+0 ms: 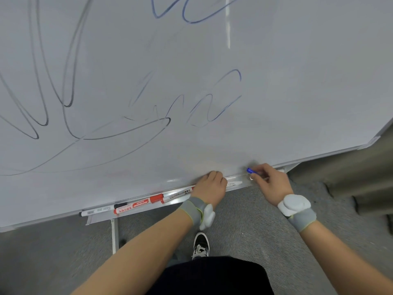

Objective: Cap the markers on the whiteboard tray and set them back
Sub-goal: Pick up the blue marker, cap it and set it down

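A metal tray point(100, 219) runs along the whiteboard's lower edge. On its left part lie a black-capped marker point(100, 210), a red-capped marker point(136, 204) and another red marker point(178, 192). My left hand point(211, 186) is closed over a white marker barrel point(234, 184) that lies on the tray and sticks out to the right of my fingers. My right hand point(270, 182) pinches a blue cap point(252, 170) just above the tray, a little right of that barrel's end.
The whiteboard point(191, 81) carries black and blue scribbles; its right corner point(374, 139) ends near a beige wall. Below are grey carpet, the board's stand leg point(114, 235) and my shoe point(201, 245).
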